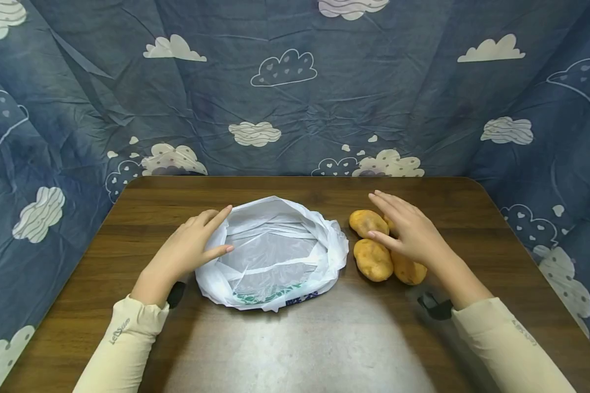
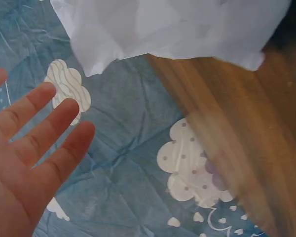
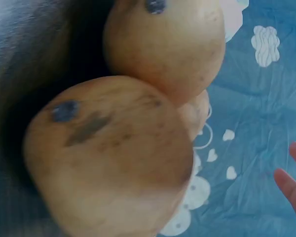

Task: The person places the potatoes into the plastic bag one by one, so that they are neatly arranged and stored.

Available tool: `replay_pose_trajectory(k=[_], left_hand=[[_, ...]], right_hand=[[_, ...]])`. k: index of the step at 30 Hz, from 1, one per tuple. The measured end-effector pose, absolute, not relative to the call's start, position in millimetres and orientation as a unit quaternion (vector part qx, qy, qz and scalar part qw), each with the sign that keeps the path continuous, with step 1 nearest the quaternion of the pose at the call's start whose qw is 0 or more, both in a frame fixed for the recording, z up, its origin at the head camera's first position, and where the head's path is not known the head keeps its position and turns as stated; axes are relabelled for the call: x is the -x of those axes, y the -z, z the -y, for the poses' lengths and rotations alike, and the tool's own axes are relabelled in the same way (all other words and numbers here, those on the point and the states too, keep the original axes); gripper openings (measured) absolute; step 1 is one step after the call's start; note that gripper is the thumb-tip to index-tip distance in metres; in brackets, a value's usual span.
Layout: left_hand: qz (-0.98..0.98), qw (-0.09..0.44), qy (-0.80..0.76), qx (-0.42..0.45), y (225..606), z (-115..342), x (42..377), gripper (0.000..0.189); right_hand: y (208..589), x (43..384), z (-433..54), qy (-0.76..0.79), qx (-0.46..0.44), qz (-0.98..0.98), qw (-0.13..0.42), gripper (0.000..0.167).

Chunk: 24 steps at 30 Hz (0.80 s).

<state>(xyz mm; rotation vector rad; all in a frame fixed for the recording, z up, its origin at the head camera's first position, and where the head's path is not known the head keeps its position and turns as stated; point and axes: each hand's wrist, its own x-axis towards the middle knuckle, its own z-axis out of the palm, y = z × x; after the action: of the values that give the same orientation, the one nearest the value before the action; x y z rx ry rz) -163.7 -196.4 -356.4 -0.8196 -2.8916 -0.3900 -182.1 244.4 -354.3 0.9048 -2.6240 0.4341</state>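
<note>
A white plastic bag (image 1: 333, 251) lies on the table with its mouth spread wide and green and dark blue print along the near side. By its left rim is my left hand (image 1: 187, 244), fingers extended; the left wrist view shows that hand (image 2: 29, 148) with nothing in it below the bag's white edge (image 2: 177, 29). Several yellow-brown potatoes (image 1: 373, 260) are grouped to the right of the bag. Over them hovers my right hand (image 1: 415, 234), fingers straight, partly hiding the ones behind. Large potatoes (image 3: 108, 163) fill the right wrist view, apart from the fingertips (image 3: 288, 185).
The brown wooden table (image 1: 142, 218) has rounded far corners and a bright reflection at the front. A blue curtain (image 1: 295, 103) with white cloud patterns hangs behind and at both sides. Dark wrist straps (image 1: 435, 307) show beneath the forearms.
</note>
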Motion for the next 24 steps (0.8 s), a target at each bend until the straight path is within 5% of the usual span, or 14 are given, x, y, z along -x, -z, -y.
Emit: replay_pose_trajectory(k=[24], left_hand=[[0.952, 0.021, 0.223, 0.211, 393.9, 211.5, 141.5, 0.072]], right_hand=[[395.5, 146.3, -285.5, -0.266, -0.186, 0.938, 0.121, 0.068]])
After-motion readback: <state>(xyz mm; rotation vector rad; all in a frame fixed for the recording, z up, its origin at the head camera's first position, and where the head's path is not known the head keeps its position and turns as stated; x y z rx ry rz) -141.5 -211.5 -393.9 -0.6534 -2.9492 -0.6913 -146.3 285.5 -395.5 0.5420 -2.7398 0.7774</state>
